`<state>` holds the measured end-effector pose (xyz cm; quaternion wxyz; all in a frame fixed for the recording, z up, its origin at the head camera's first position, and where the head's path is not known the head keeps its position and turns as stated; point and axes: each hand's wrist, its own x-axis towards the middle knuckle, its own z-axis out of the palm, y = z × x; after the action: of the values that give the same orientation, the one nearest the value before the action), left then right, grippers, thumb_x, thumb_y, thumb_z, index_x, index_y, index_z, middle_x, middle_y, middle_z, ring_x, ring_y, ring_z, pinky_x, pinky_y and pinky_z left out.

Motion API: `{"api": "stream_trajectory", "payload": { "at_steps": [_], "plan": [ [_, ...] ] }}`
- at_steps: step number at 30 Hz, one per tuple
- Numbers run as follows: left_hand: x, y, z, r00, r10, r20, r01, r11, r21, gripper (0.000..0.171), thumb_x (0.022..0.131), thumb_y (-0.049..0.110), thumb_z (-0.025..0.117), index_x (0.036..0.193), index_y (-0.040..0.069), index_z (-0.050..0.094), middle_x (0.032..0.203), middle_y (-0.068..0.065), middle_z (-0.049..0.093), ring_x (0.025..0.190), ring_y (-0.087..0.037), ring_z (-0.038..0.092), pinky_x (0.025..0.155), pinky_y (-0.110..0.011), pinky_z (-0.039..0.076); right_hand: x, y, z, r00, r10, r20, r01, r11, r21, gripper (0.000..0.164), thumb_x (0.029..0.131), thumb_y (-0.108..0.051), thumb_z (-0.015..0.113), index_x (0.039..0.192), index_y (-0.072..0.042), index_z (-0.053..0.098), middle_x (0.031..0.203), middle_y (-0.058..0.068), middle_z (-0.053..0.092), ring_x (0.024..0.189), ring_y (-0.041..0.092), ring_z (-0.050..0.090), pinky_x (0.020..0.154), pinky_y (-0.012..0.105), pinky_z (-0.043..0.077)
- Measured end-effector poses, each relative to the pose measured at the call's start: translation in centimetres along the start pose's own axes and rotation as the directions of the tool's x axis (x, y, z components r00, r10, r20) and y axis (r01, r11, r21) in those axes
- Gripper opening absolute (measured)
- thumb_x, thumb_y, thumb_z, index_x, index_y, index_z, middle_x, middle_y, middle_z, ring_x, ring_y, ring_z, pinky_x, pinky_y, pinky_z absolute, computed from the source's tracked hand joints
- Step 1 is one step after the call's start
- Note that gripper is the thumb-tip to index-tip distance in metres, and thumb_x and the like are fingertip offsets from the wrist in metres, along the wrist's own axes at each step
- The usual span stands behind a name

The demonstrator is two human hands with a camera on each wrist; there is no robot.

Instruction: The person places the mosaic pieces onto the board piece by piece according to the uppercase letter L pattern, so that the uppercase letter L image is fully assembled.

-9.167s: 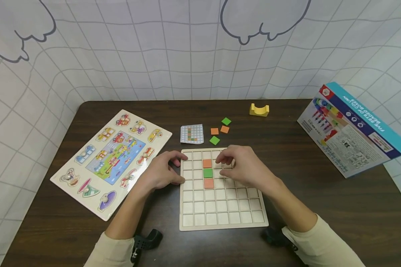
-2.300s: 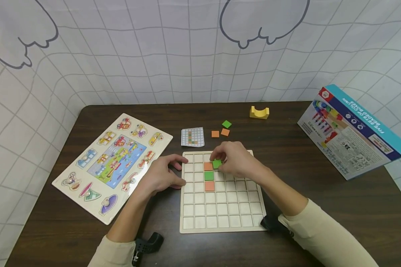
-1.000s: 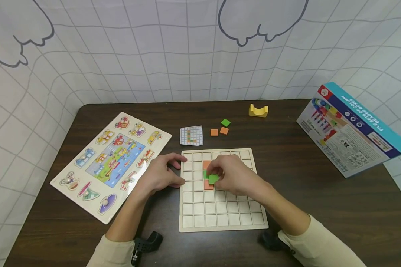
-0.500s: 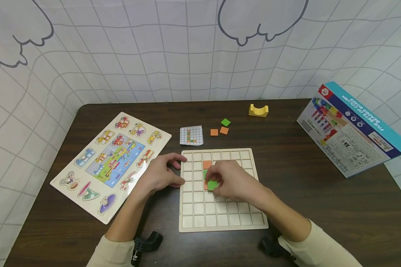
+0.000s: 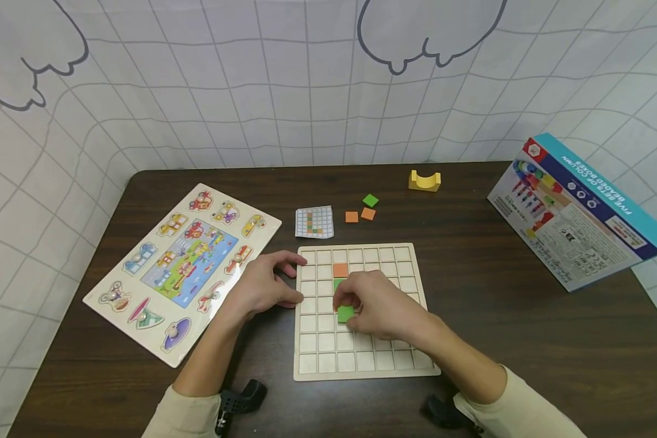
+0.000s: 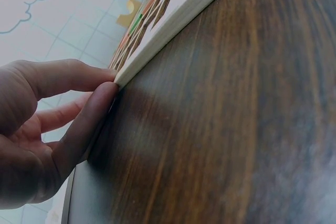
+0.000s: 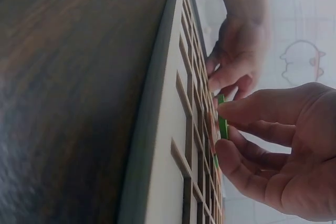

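Green tile (image 5: 345,314) pinched just above the grid, with a skewed landing the main risk

The right hand (image 5: 380,306) pinches the green tile at its edges between thumb and fingers, over the third column from the left of the grid board (image 5: 368,363). The wrist views suggest the tile is just clear of the cells. The left hand (image 5: 267,281) grips nothing: its thumb and forefinger are spread along the board's left edge, touching it. The board lies flat on the counter (image 5: 285,404).

An orange tile (image 5: 340,270) sits near the top of that column, with a green piece (image 5: 337,283) partly showing below it; the fingers hide what lies lower.

The likeliest slip, I judge, is the tile coming down askew and perching on the thin dividers, since the fingers cover part of the column and make the target cell easy to misread. A knuckle could also knock a seated tile loose. If the left fingers eased off, a sideways push might shift the board toward the picture puzzle (image 5: 153,333) beside it.
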<state>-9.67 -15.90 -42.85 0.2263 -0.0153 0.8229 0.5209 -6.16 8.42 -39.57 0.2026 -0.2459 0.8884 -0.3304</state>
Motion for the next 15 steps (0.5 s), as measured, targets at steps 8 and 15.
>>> {"api": "stream_trajectory", "payload": {
  "at_steps": [8,15],
  "plan": [
    [0.05,0.03,-0.02,1.0,0.0,0.001,0.0,1.0,0.012,0.061,0.073,-0.009,0.085,0.128,0.012,0.069,0.111,-0.015,0.057,0.064,-0.018,0.073,0.062,-0.037,0.064,-0.03,-0.09,0.39,1.0,-0.011,0.017,0.011,1.0,-0.013,0.027,0.076,0.005,0.08,0.095,-0.013,0.076,0.08,-0.004,0.065,0.078,0.017,0.057,0.071,0.033,0.05],
    [0.0,0.06,-0.02,1.0,0.0,0.001,0.0,1.0,0.023,0.061,0.073,-0.008,0.085,0.128,0.012,0.069,0.111,-0.015,0.057,0.063,-0.018,0.073,0.061,-0.036,0.064,-0.11,-0.14,0.76,0.999,-0.024,0.024,0.025,0.998,-0.049,0.03,0.073,0.007,0.077,0.095,-0.013,0.075,0.08,-0.003,0.064,0.077,0.015,0.055,0.07,0.03,0.048]
  ]
}}
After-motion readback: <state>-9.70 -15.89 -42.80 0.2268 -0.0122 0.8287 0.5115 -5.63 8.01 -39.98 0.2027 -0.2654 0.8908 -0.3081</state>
